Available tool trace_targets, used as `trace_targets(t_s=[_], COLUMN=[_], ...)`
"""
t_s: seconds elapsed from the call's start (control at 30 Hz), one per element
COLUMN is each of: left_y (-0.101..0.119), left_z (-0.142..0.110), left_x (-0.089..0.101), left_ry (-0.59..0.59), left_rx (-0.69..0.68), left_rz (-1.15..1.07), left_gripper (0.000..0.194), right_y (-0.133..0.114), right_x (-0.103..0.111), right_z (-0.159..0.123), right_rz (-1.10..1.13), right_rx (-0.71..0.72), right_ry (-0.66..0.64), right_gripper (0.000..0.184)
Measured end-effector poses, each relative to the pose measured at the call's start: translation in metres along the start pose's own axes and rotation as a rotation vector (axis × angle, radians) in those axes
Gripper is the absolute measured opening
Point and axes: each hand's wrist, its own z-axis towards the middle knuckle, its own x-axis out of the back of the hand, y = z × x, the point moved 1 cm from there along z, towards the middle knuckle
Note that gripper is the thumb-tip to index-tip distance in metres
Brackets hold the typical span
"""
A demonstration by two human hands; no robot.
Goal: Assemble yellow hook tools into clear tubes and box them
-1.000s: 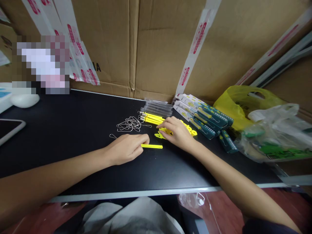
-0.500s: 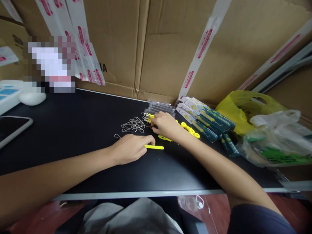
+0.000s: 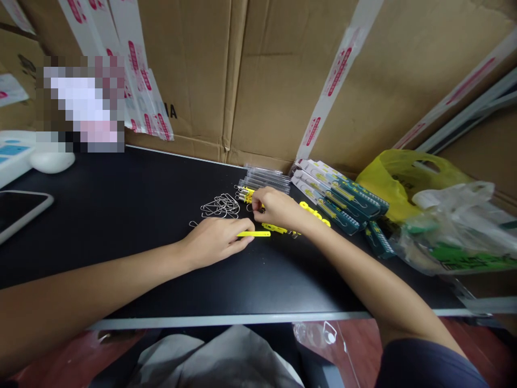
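Observation:
My left hand (image 3: 214, 240) is closed on a slim yellow plastic strip (image 3: 262, 234), whose free end points right. Just beyond it, my right hand (image 3: 278, 207) has its fingers curled together in a pinch; whatever may be between them is hidden. Yellow parts with metal springs (image 3: 244, 195) lie beside those fingertips. A tangle of wire hooks (image 3: 220, 206) rests on the black table left of the right hand, behind the left. Flat yellow pieces (image 3: 274, 228) lie under the right wrist, and yellow ringed parts (image 3: 315, 213) to its right.
Clear tubes (image 3: 266, 179) lie at the back against the cardboard (image 3: 266, 108). Printed boxes (image 3: 339, 196) are stacked to the right, near a yellow bag (image 3: 383, 183) and a clear plastic bag (image 3: 456, 231). A phone (image 3: 24, 210) and a white device (image 3: 16, 156) sit at left.
My left hand has lifted slightly away from me with the yellow strip. My right hand has drawn a little right of the spring parts, its fingers more tightly pinched.

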Motion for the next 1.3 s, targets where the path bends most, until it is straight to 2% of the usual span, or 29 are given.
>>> trace_targets(t_s=[0.17,0.23,0.33,0.43,0.53,0.7,0.77,1.0,1.13,1.3], left_y=[-0.001,-0.001,-0.001,0.000,0.000,-0.005,-0.007,-0.005,-0.005,-0.003], left_z=[-0.002,-0.003,-0.004,-0.003,-0.003,0.000,0.001,0.001,0.002,0.003], left_x=[0.001,0.000,-0.001,-0.001,0.000,0.001,0.001,0.001,0.004,0.007], left_ry=[0.137,0.173,0.163,0.128,0.092,-0.011,-0.020,-0.086,-0.063,-0.107], left_rx=[-0.019,-0.073,-0.149,-0.179,-0.120,0.110,0.160,0.184,0.218,0.273], left_rz=[0.045,0.063,0.099,0.125,0.097,-0.052,-0.098,-0.216,-0.272,-0.313], left_gripper=[0.019,0.022,0.019,0.026,0.026,0.021,0.021,0.027,0.033,0.028], right_y=[-0.004,-0.008,-0.015,-0.019,-0.018,-0.011,-0.009,-0.010,-0.006,-0.002], right_x=[0.010,0.005,-0.008,-0.015,-0.016,-0.017,-0.019,-0.019,-0.018,-0.017], right_z=[-0.027,-0.038,-0.050,-0.056,-0.058,-0.058,-0.059,-0.060,-0.061,-0.061], right_rz=[0.439,0.668,1.012,1.172,1.198,1.171,1.161,1.061,0.935,0.842], right_rx=[-0.040,-0.007,-0.061,-0.180,-0.233,-0.254,-0.245,-0.201,-0.135,-0.056], right_ry=[0.014,-0.067,-0.211,-0.253,-0.201,-0.061,-0.029,0.053,0.099,0.119], right_gripper=[0.007,0.009,0.011,0.012,0.019,0.031,0.032,0.032,0.027,0.023])
